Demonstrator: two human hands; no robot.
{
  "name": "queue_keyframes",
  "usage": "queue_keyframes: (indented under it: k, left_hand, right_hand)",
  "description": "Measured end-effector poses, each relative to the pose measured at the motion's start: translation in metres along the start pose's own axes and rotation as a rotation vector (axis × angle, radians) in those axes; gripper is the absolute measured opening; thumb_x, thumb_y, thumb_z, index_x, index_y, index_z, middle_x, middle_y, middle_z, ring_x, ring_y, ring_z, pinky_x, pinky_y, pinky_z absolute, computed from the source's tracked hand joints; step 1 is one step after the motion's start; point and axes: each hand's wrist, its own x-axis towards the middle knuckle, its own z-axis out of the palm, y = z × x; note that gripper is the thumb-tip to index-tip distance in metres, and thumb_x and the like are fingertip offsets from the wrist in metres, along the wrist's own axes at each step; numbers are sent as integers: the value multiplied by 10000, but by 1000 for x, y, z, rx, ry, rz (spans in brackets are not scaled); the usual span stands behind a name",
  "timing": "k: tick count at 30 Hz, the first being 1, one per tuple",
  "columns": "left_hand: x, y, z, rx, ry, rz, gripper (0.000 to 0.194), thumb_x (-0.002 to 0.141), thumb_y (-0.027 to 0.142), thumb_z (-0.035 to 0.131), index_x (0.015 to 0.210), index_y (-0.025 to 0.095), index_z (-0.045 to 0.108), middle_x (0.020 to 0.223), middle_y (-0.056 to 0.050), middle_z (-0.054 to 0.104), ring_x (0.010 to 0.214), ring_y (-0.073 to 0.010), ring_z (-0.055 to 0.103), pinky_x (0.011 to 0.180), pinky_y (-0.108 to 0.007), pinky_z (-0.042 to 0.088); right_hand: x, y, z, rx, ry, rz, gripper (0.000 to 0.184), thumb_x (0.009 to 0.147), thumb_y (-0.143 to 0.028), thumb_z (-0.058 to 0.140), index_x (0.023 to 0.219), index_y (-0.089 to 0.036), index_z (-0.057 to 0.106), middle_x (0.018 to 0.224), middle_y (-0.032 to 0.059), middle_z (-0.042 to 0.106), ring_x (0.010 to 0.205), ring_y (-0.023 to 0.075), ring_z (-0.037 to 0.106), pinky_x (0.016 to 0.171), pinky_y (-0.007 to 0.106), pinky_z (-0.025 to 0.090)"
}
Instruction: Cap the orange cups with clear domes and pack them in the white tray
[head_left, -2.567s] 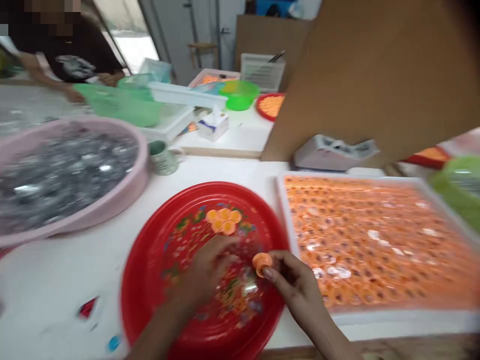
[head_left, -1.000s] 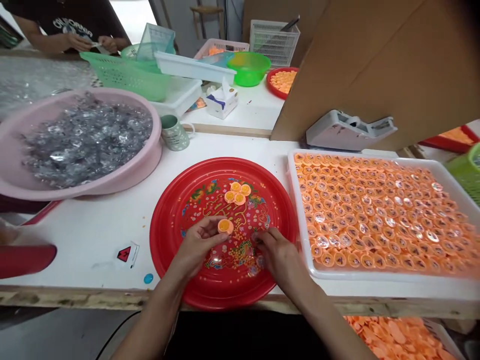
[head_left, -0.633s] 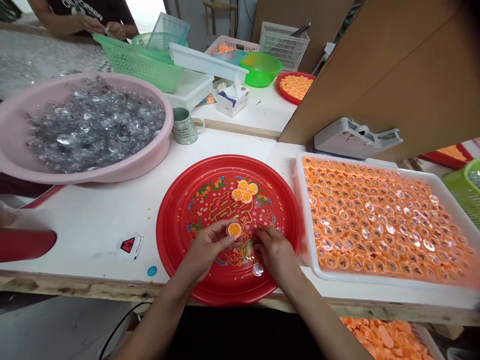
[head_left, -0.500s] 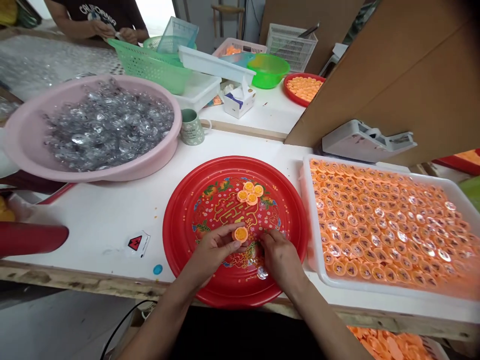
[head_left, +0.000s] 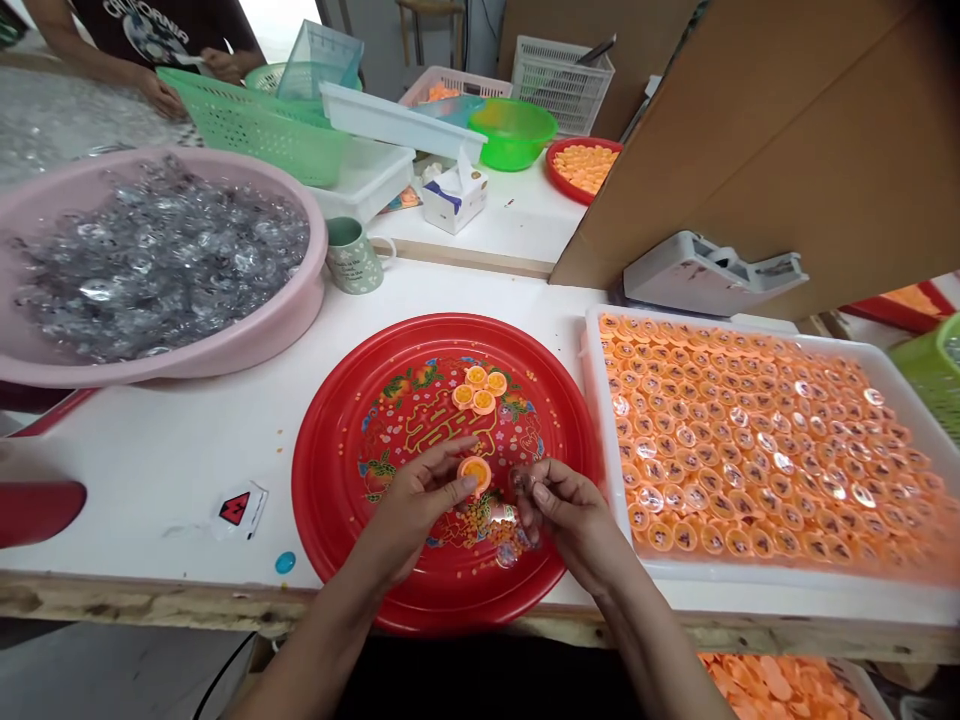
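Note:
My left hand (head_left: 416, 510) pinches a small round orange plastic piece (head_left: 475, 474) with a yellow-orange centre, face up, over the red tray (head_left: 330, 440). Close beside it, my right hand (head_left: 566, 510) has thumb and fingers closed on a small clear disc (head_left: 523, 482), raised above the tray. Another clear disc (head_left: 507, 554) lies on the tray below my right fingers. Farther back on the tray several like orange pieces (head_left: 480, 390) sit in a tight cluster.
Right of the tray stands a white tray (head_left: 637, 560) full of orange pieces. A pink basin (head_left: 300, 290) of clear plastic parts is at left. Behind are a mug (head_left: 355, 262), a tissue box (head_left: 454, 200), a tape dispenser (head_left: 709, 278) and a cardboard sheet (head_left: 690, 160). A co-worker's hands (head_left: 217, 66) show behind.
My right hand has lifted from the tray surface with a clear disc in its fingers. My left hand keeps hold of the orange piece. The view has shifted slightly.

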Motion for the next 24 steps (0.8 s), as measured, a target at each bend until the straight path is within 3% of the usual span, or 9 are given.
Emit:
queue_keyframes:
  k: [7,14,20,24]
  left_hand:
    - [-4,2,14,-26,-205,-31,279,785,284,720,1043,179,713,997,-70,720,890,-191,644,743,-283,538]
    - [-4,2,20,32,-143,3,191,736,238,749,913,171,722,839,-31,710,782,-160,630,714,-256,518]
    - [-2,1,16,-19,-64,-3,162,750,236,746,862,171,649,797,9,654,717,-111,586,669,-215,501]
    - [-2,-3,15,-108,-35,-69,187,761,270,745,806,181,586,794,30,618,732,-123,604,704,-268,542]
  right_hand:
    - [2,-1,1,161,6,-10,205,795,-300,734,910,-195,601,681,-22,579,546,103,538,503,207,435]
    - [0,2,1,-6,11,-56,278,798,-260,740,1070,-219,696,759,7,674,673,130,631,647,249,530]
    - [5,5,-6,12,148,-93,179,704,-223,821,829,-180,700,725,-1,671,640,108,612,627,220,507]
    - [4,0,-9,22,122,-117,181,731,-225,802,847,-189,668,727,-9,651,643,112,602,609,222,493]
